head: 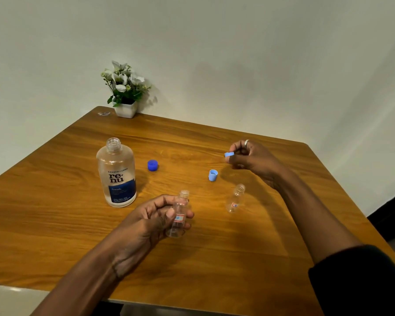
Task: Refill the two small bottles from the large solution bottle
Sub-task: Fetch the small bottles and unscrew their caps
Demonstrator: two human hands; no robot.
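The large solution bottle [116, 174] stands uncapped on the wooden table [55, 213], left of centre, its label facing me. Its dark blue cap [152, 165] lies just to its right. My left hand [155, 215] grips one small clear bottle [179, 215], uncapped and held upright just above the table. The second small clear bottle [235, 198] stands uncapped to the right. A light blue cap [213, 175] rests on the table behind it. My right hand [249, 156] pinches another light blue cap [229, 154] above the table at the far right.
A white pot of artificial white flowers [126, 92] stands at the table's far corner against the wall. The table's right edge runs close behind my right forearm. The near edge lies under my left forearm.
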